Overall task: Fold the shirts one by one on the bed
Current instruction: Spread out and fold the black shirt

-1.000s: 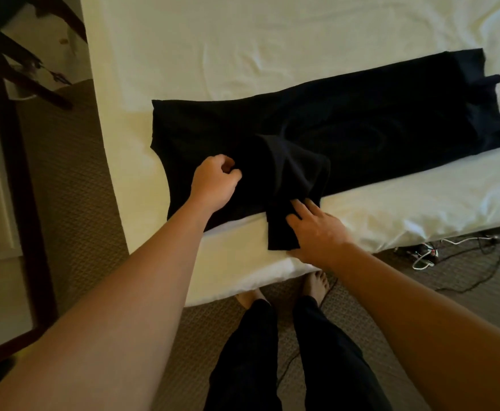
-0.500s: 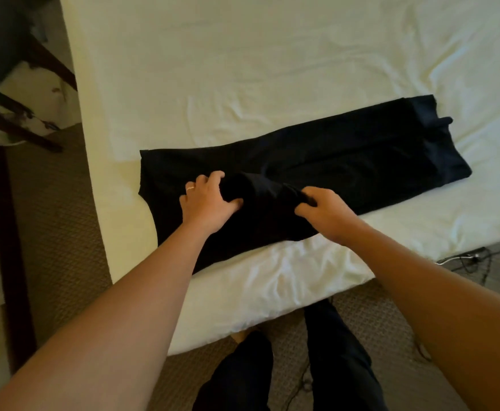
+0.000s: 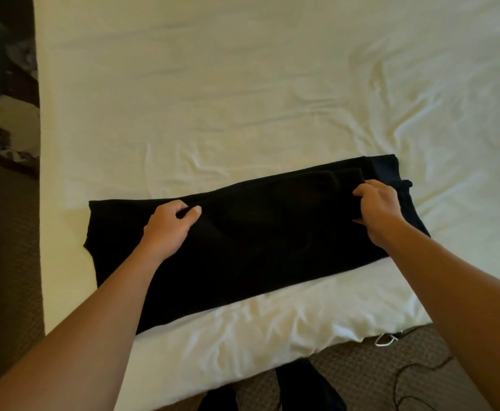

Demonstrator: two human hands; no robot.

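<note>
While the long black fabric shirt [image 3: 260,241] lies stretched across the near part of the bed with its wrinkled cream-white sheet [image 3: 242,99], both bare hands sit on it, well apart. The shirt is folded into a narrow band that runs from about eight o'clock, near the bed's left edge, up toward two o'clock, where its far end shows a slightly bluer doubled layer. The left hand [image 3: 170,225] rests toward the nine o'clock end of the band, its fingers curled and the thumb meeting them on a fold of the black cloth near the shirt's upper edge. The right hand [image 3: 379,207] is toward the three o'clock end, its fingers bent down over a raised ridge of the cloth; they appear to grip it, though the fingertips are hidden by the dark fabric. Both forearms reach in from the bottom corners, at seven and five o'clock. A strip of sheet shows between the shirt's lower edge and the edge of the bed at six o'clock. Beyond that edge lies brown patterned carpet [image 3: 361,378], with a thin dark cable [image 3: 403,381] and a small white cord [image 3: 386,339] at five o'clock. Dark wooden furniture [image 3: 2,143] stands along the nine to eleven o'clock side, too dim to make out further.
</note>
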